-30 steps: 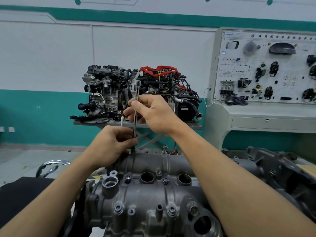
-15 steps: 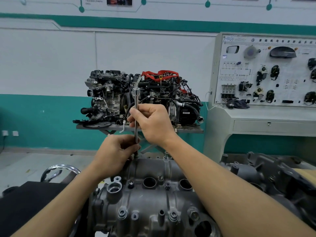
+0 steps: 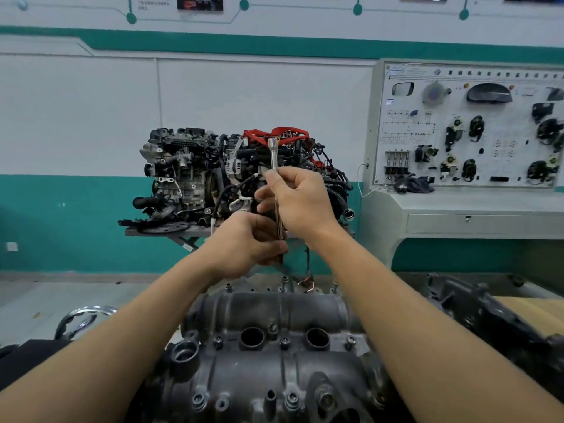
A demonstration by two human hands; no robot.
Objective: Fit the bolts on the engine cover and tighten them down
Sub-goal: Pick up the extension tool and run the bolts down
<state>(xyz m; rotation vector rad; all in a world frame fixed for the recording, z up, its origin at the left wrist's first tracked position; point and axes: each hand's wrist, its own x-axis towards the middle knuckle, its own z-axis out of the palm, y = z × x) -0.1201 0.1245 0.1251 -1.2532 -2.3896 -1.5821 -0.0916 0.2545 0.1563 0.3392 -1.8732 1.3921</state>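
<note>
The grey engine cover (image 3: 274, 370) lies in front of me, with several bolts standing in its holes, such as one bolt (image 3: 284, 342) between the two round wells and another bolt (image 3: 284, 280) at the far edge. I hold a long thin metal extension tool (image 3: 273, 157) upright above the cover's far edge. My right hand (image 3: 300, 199) pinches its upper shaft. My left hand (image 3: 247, 245) grips its lower end. The tool's tip is hidden behind my left fingers.
A display engine (image 3: 232, 178) with red parts sits on a stand behind my hands. A training panel console (image 3: 467, 132) stands at the right. A dark engine part (image 3: 488, 315) lies to the right of the cover. A chrome ring (image 3: 82, 319) is at the left.
Both hands have lifted the tool away from the cover's far edge, and its tip no longer sits on a bolt. The camera has tilted upward.
</note>
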